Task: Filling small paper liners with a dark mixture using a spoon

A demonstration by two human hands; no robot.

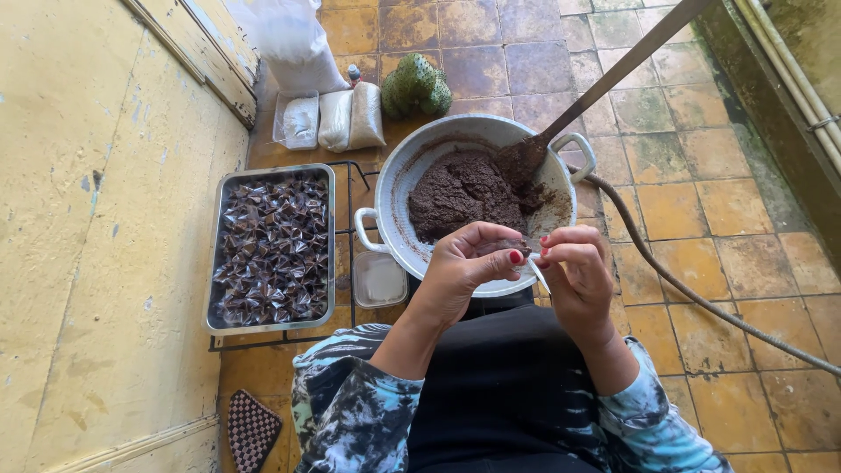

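My left hand [469,267] and my right hand [574,276] meet over the near rim of a large white pot [399,180]. Between their fingertips they pinch a small dark sweet in a clear wrapper [528,252]. The pot holds a mound of dark brown paste [464,193], and a long-handled wooden paddle [604,79] leans in it. To the left, a metal tray [327,229] is filled with several wrapped dark sweets [272,250].
A small clear plastic container [379,278] sits beside the pot on a black wire rack [346,236]. White bags [333,118] and a green spiky fruit [416,86] lie behind. A hose [683,285] crosses the tiled floor at right. A yellow wall runs along the left.
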